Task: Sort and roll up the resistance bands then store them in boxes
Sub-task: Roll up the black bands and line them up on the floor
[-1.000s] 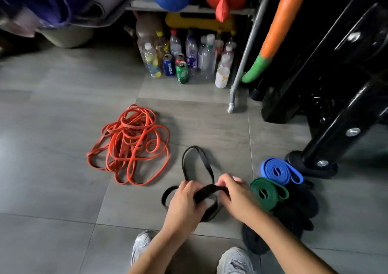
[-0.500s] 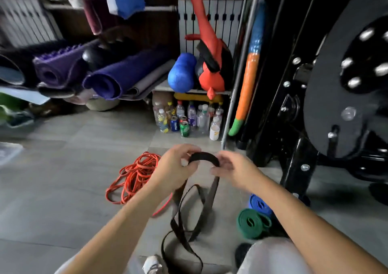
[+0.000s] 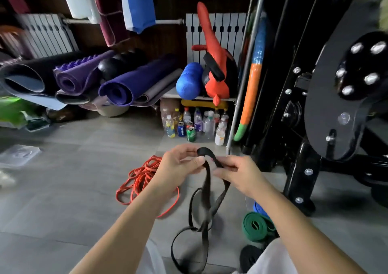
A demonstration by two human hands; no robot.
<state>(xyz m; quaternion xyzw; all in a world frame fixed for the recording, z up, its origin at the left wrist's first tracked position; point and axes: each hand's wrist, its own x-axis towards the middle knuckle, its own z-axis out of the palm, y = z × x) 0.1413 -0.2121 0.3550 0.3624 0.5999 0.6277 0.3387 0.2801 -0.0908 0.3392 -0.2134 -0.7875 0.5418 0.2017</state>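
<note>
Black band (image 3: 206, 181) now pinched closer together

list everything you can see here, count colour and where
black band: one, black, held up in both hands, rest hanging in loops to the floor
orange bands: tangled pile, count unclear, floor behind the left forearm
green band: one, rolled, floor by the right forearm
blue band: one, mostly hidden, behind the green band
dark rolled bands: count unclear, floor near the right knee
bottles and cans: a cluster, mixed colours, under the shelf
rolled mats: several, purple and dark, stacked at left
clear plastic lid or box: one, floor at far left
black machine: one, at right
left hand: grip shut on the black band
right hand: grip shut on the black band
</note>
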